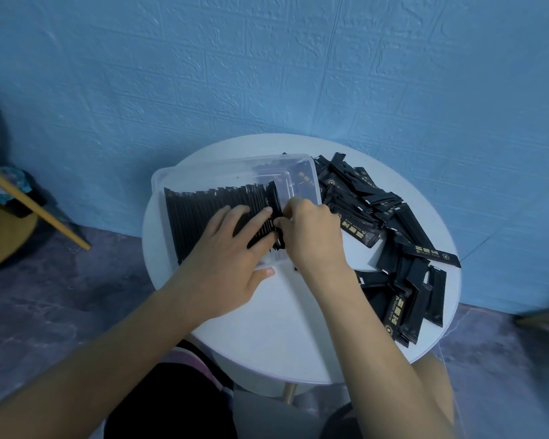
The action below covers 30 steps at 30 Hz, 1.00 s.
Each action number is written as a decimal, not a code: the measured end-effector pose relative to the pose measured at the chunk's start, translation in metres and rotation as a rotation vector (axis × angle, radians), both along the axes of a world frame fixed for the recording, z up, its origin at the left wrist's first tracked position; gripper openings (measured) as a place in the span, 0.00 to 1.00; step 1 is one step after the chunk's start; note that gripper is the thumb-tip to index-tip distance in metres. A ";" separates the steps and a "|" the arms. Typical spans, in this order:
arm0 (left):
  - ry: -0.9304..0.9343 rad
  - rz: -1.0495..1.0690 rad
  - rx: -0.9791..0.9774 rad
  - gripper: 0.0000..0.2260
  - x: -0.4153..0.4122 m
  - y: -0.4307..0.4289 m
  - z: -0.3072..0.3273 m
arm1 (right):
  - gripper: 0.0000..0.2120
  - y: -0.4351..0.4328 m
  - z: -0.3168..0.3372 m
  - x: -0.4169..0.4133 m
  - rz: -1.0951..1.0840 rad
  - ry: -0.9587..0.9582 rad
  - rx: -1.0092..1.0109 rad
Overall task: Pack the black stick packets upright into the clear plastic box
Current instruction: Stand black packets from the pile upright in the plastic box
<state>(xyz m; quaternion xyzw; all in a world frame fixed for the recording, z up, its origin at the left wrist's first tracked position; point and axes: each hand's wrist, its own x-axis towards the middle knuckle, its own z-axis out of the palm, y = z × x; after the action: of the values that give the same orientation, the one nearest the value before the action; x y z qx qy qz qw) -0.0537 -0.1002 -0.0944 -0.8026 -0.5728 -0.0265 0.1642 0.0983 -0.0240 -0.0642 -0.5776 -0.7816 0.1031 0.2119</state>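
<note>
one packet [275, 202] pinched in right hand [311, 231]; keep left hand [225, 264] flat-fingered against row [203, 207], seat it flush in box [235, 163].

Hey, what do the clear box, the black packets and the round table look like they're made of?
Clear box: thin glossy plastic, since its contents show through the walls. Stick packets: probably matte black foil or plastic film, thin and flat, with gold print. Round table: smooth white top, perhaps painted or laminated; material unclear.
</note>
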 end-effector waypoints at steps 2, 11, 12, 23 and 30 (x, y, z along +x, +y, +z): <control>0.000 -0.002 0.001 0.27 0.000 0.000 0.000 | 0.09 0.002 -0.002 0.000 0.000 0.014 -0.007; -0.021 -0.004 0.012 0.26 0.000 0.000 0.002 | 0.07 0.002 0.001 0.004 0.012 0.020 -0.023; -0.025 -0.004 0.020 0.26 0.001 0.000 0.002 | 0.07 0.002 0.001 0.003 0.013 0.021 -0.031; 0.072 -0.018 -0.019 0.26 0.002 0.004 0.013 | 0.14 0.005 -0.001 0.005 0.026 -0.016 -0.027; 0.061 -0.023 -0.003 0.25 0.001 0.007 0.011 | 0.12 0.003 -0.001 0.006 0.039 -0.014 -0.020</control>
<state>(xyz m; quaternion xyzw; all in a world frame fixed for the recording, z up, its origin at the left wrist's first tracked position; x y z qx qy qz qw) -0.0525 -0.0931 -0.0836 -0.8098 -0.5583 -0.0028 0.1800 0.1044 -0.0207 -0.0648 -0.5651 -0.7931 0.1110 0.1985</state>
